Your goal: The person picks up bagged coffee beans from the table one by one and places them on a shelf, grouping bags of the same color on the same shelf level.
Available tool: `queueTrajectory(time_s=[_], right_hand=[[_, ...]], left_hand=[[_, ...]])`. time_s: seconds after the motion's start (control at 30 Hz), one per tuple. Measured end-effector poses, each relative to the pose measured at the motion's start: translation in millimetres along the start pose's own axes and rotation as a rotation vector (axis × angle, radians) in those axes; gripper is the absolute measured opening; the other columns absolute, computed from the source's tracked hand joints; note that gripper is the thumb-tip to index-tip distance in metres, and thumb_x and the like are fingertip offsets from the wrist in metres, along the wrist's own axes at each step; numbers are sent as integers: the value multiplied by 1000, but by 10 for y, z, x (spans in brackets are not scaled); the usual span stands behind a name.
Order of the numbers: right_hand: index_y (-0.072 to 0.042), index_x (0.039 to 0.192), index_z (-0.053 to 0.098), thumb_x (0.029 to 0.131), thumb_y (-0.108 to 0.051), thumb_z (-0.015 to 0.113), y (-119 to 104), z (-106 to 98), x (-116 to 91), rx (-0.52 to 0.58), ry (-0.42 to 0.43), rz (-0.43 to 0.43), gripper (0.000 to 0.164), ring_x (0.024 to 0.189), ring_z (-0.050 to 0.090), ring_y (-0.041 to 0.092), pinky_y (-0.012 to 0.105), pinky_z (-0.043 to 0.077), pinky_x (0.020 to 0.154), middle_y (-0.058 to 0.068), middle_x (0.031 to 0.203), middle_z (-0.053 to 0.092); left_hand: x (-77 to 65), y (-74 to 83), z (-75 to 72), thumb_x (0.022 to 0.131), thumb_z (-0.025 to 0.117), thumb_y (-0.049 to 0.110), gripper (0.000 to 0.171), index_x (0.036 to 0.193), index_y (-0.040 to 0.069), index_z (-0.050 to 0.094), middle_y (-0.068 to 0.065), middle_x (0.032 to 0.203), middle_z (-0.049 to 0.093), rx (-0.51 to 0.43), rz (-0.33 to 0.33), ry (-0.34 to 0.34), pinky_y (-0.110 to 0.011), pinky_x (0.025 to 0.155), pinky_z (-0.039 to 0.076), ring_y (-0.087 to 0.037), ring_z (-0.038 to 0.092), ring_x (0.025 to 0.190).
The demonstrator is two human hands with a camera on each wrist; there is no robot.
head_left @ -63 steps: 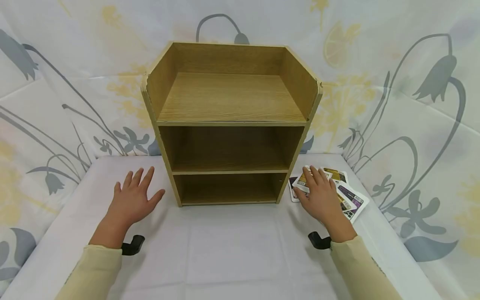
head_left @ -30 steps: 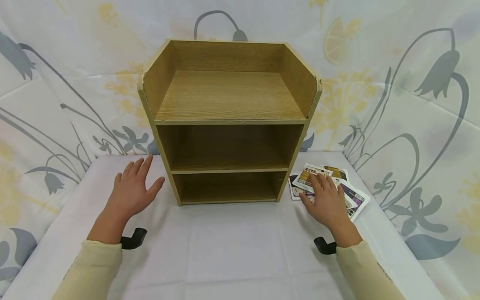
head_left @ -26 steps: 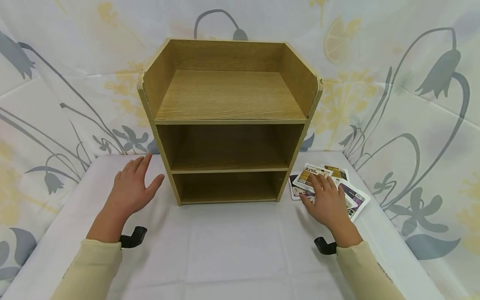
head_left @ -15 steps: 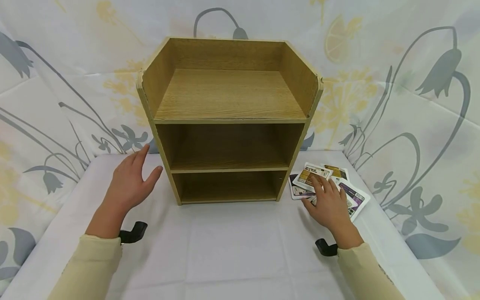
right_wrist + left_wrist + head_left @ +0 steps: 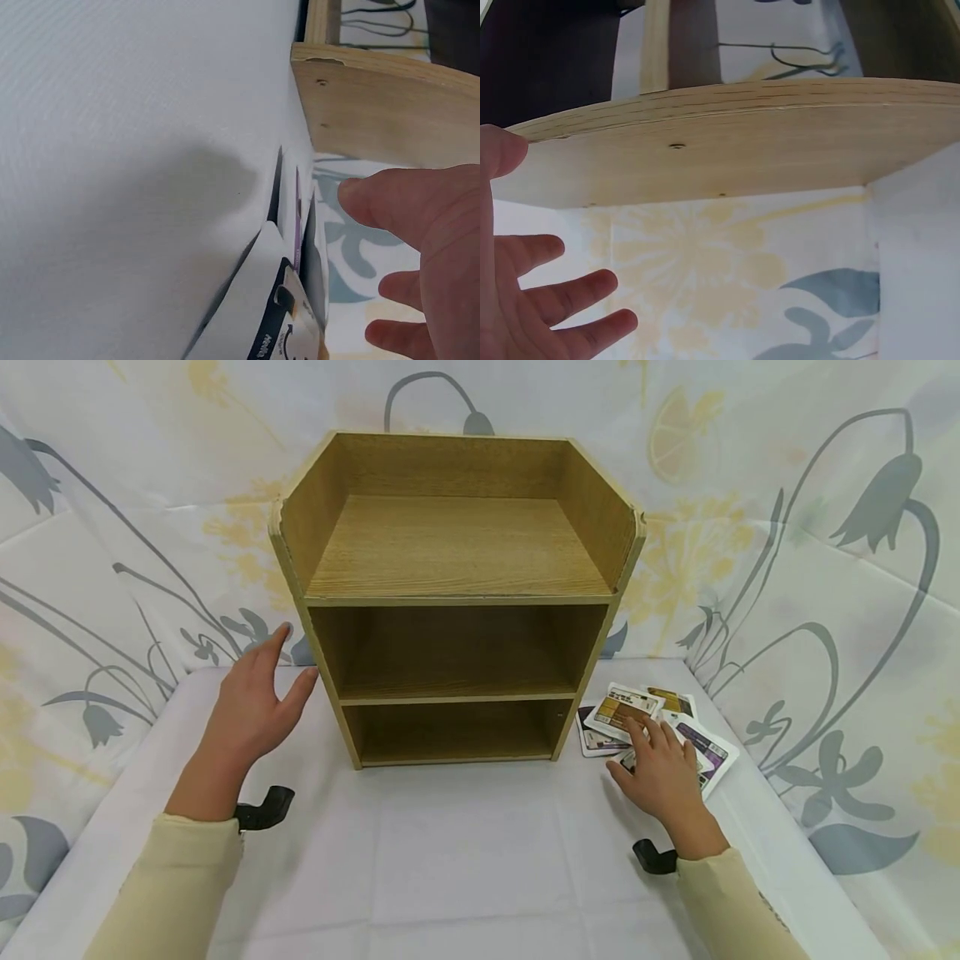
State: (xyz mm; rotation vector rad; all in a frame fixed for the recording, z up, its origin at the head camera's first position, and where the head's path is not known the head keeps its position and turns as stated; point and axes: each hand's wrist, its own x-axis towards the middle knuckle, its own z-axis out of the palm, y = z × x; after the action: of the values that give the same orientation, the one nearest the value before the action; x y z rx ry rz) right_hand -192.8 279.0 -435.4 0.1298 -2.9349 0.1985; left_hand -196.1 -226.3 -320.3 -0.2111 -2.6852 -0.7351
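Note:
A wooden shelf unit (image 5: 457, 602) with an open top tray and two compartments stands at the back middle. My left hand (image 5: 251, 702) is beside its left side, fingers straight and thumb apart. In the left wrist view the thumb (image 5: 501, 150) is at the edge of the side panel (image 5: 727, 142); I cannot tell whether it touches. My right hand (image 5: 663, 772) hovers over or rests on several flat printed cards (image 5: 621, 710), white with brown, yellow and purple print. Its fingers are loosely bent around nothing. In the right wrist view the cards (image 5: 296, 307) lie left of the thumb (image 5: 375, 199).
A white cloth (image 5: 468, 852) covers the table. Patterned fabric (image 5: 787, 568) with grey flowers hangs behind and at both sides. Each wrist wears a black camera mount (image 5: 266, 808). The shelf's right side panel (image 5: 375, 112) stands left of the cards.
My left hand has moved up along the shelf's left side, its fingers turning more edge-on. My right hand has drawn slightly back and right, uncovering more of the cards.

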Motion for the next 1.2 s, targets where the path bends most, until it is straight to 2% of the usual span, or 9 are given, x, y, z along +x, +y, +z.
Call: queueTrajectory(time_s=[0.23, 0.43, 0.83, 1.2], right_hand=[[-4, 144, 39, 85, -40, 66, 28, 16, -35, -7, -5, 5, 75, 134, 31, 50, 72, 22, 102, 25, 147, 37], [0, 145, 38, 84, -41, 67, 33, 7, -65, -6, -26, 24, 79, 134, 30, 50, 72, 21, 102, 30, 146, 36], [6, 143, 37, 80, -40, 72, 70, 9, -87, -35, -43, 69, 85, 132, 32, 51, 72, 22, 103, 32, 143, 37], [10, 139, 38, 77, -36, 75, 114, 40, -98, -15, -41, 84, 85, 130, 32, 53, 70, 24, 102, 34, 141, 36]], left_hand=[[49, 36, -50, 100, 41, 39, 67, 155, 10, 17, -24, 152, 34, -44, -4, 8, -63, 108, 24, -47, 29, 138], [76, 93, -103, 100, 40, 43, 68, 156, 14, 14, -24, 151, 35, -71, -43, 3, -63, 108, 24, -45, 28, 140], [123, 180, -218, 100, 37, 48, 68, 157, 22, 11, -20, 153, 34, -116, -94, 13, -65, 107, 24, -45, 27, 141], [182, 241, -296, 100, 36, 47, 65, 157, 24, 14, -18, 152, 37, -166, -79, 56, -65, 107, 24, -43, 30, 140]])
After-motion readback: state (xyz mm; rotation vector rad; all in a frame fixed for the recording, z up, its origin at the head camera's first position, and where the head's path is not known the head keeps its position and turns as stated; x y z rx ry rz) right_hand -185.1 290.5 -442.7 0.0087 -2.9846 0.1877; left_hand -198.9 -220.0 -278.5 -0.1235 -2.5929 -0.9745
